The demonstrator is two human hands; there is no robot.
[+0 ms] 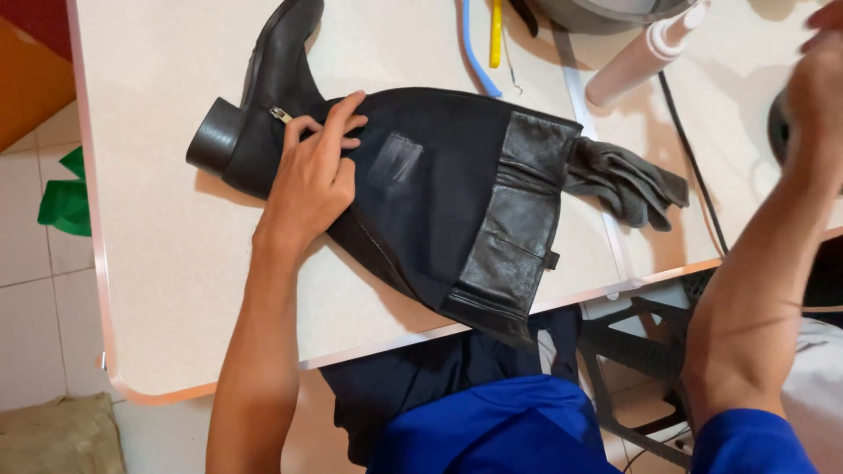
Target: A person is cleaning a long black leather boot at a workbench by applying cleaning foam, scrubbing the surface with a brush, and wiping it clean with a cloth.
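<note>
Flat on table (176,290), black boot (439,184), toe upper-left, left hand (307,180) on ankle

We are looking steeply down from head height, close over the table (176,290), its near edge crossing the lower frame.

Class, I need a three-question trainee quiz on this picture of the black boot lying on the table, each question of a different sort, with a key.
1. True or false: the left hand lies flat on the black boot.
2. What lies just past the boot's open top? A) grey glove B) red cup C) hammer
3. Fill in: the boot lies on its ____ on the table.

Key: 1 true. 2 A, the grey glove. 3 side. The right hand is raised at the picture's edge, blurred.
</note>
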